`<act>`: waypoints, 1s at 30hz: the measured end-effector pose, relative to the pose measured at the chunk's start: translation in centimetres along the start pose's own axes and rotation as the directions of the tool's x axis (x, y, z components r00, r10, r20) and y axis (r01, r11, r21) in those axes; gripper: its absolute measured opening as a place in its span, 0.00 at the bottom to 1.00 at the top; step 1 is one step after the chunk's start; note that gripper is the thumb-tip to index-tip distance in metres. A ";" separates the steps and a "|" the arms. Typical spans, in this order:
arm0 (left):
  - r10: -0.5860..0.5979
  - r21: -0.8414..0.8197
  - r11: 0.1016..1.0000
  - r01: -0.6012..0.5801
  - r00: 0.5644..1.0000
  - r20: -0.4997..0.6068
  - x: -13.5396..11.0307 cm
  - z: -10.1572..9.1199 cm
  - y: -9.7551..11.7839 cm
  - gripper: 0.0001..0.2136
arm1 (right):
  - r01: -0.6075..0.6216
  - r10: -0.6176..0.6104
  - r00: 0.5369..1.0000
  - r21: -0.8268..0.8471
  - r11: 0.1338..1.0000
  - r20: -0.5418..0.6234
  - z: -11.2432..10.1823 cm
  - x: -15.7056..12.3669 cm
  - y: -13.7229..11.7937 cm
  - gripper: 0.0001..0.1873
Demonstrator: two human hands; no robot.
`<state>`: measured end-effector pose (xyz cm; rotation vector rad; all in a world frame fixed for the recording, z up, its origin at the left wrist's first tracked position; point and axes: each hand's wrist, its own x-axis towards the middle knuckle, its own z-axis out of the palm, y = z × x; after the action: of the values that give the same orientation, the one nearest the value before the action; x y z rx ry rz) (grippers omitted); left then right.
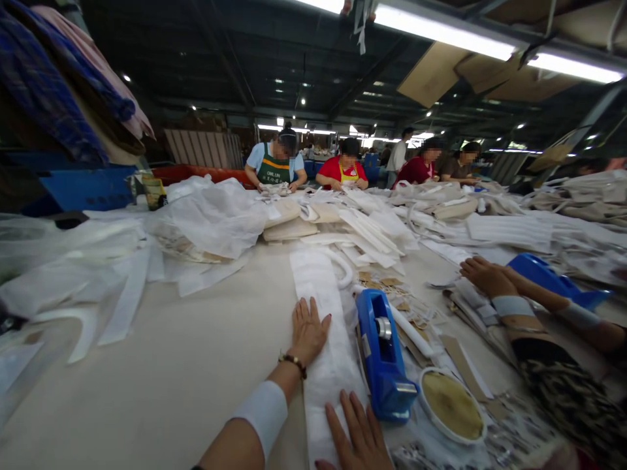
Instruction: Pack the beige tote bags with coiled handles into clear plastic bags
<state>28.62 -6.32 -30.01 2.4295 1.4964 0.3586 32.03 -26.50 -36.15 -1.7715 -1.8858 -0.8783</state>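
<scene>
A long white strip of padded, folded material [326, 356] lies lengthwise on the pale table. My left hand [309, 329] rests flat on its left edge about halfway along, fingers stretched forward. Nearer to me, my right hand [360, 434] is spread on the strip's lower right part, partly cut off by the frame's bottom edge. Neither hand grips anything. Just right of the strip stands a blue tape dispenser [386, 365] with a roll in it. A curved white tube [343, 267] lies by the strip's far end.
A round, white-rimmed tub [453, 405] sits right of the dispenser among small scattered pieces. A co-worker's arms [509, 294] reach in at the right, near another blue dispenser [558, 281]. Heaps of white sheets [210, 215] and beige bundles [289, 228] line the back; several people work beyond.
</scene>
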 end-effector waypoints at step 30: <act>0.928 0.179 0.040 -0.983 0.102 0.358 -7.5 -9.5 0.3 0.21 | -0.698 0.629 0.716 0.291 0.654 0.304 -6.1 1.7 -1.1 0.13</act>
<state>22.36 -12.30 -21.59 3.3103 -0.5875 0.0618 29.95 -29.46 -30.83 -2.0844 -1.1803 -0.0553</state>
